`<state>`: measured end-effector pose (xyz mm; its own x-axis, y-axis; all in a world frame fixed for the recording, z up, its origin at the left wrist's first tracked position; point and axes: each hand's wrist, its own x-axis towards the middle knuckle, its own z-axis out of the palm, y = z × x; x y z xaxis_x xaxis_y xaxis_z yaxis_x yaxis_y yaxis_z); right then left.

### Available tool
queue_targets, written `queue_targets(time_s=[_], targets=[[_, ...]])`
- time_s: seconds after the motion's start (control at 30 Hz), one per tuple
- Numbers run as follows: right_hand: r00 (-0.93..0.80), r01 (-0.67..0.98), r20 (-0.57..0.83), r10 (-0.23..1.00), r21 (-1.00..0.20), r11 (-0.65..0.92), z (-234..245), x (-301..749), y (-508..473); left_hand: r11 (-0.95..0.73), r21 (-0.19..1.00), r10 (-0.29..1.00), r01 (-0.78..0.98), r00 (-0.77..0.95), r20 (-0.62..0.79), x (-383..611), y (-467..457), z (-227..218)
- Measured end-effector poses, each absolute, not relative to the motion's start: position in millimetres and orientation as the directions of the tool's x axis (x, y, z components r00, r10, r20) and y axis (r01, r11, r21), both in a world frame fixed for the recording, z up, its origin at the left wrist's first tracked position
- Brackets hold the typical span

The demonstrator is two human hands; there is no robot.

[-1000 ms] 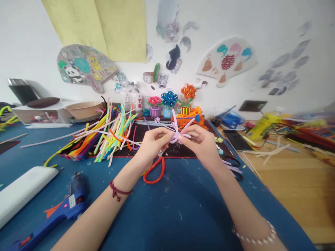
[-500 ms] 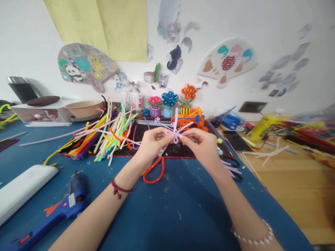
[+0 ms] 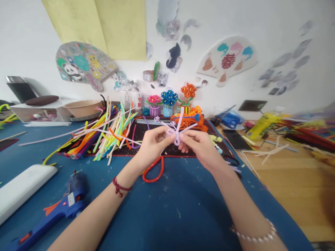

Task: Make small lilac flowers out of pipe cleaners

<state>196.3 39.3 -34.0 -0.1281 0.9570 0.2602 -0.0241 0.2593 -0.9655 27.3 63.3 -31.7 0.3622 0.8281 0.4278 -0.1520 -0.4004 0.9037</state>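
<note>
Between my two hands is a lilac pipe cleaner flower (image 3: pixel 177 133) with looped petals at the centre and straight ends sticking up and out. My left hand (image 3: pixel 156 142) pinches it from the left between thumb and fingers. From the right, my right hand (image 3: pixel 197 143) grips it with thumb and forefinger, the other fingers curled beneath. Behind it, lilac stems with small curled tips (image 3: pixel 172 123) lie toward the black mat (image 3: pixel 167 152). Just below my hands, a red looped handle (image 3: pixel 154 180) lies on the blue table; its upper part is hidden.
Bundled colourful pipe cleaners (image 3: pixel 115 130) lie left of my hands. A blue hot glue gun (image 3: pixel 69 204) with a lit red light and a white bar (image 3: pixel 26 186) are at the near left. Potted pipe cleaner flowers (image 3: pixel 169 101) stand behind. At right are a phone (image 3: pixel 235 139) and yellow bottle (image 3: pixel 264 124).
The lilac flower has shifted slightly right and turned a little, its upright end now leaning right. My right hand's fingers have curled lower beneath it.
</note>
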Motion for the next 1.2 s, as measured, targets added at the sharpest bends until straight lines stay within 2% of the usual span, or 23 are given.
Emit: queue_targets(time_s=[0.13,0.2,0.27,0.4,0.47,0.53,0.67,0.77,0.9,1.0,1.1,1.2], targets=[[-0.231,-0.194,0.138,0.963,-0.977,0.093,-34,202,39,-0.434,0.879,0.786,-0.199,0.393,0.477,28,62,-32],[-0.278,-0.215,0.104,0.955,-0.976,0.044,-34,205,40,-0.454,0.869,0.774,-0.194,0.398,0.493,29,61,-33],[-0.243,-0.156,0.122,0.962,-0.984,0.085,-33,206,40,-0.471,0.866,0.779,-0.164,0.383,0.496,29,62,-34],[-0.056,0.063,0.24,0.969,-0.968,0.243,-30,203,39,-0.514,0.858,0.797,-0.018,0.358,0.486,26,64,-32],[-0.045,0.063,0.245,0.968,-0.967,0.248,-29,203,39,-0.546,0.836,0.787,0.053,0.375,0.49,24,64,-31],[-0.122,-0.031,0.172,0.978,-0.985,0.169,-30,205,39,-0.576,0.814,0.766,0.074,0.396,0.506,24,63,-30],[-0.377,-0.235,-0.049,0.925,-0.961,-0.147,-35,212,43,-0.61,0.789,0.737,0.074,0.418,0.531,25,61,-29],[-0.455,-0.286,-0.089,0.886,-0.928,-0.24,-38,214,46,-0.606,0.793,0.736,0.064,0.423,0.528,25,61,-29],[-0.296,-0.31,0.025,0.955,-0.948,-0.072,-39,212,47,-0.498,0.867,0.819,0.006,0.332,0.468,27,63,-31],[-0.148,-0.267,0.109,0.983,-0.961,0.066,-37,207,46,-0.396,0.911,0.881,-0.114,0.233,0.412,31,63,-33],[-0.138,-0.221,0.156,0.978,-0.967,0.123,-38,200,44,-0.299,0.926,0.917,-0.232,0.197,0.346,37,59,-35],[-0.086,-0.198,0.252,0.964,-0.952,0.231,-40,193,44,-0.253,0.935,0.925,-0.248,0.221,0.309,40,57,-37]])
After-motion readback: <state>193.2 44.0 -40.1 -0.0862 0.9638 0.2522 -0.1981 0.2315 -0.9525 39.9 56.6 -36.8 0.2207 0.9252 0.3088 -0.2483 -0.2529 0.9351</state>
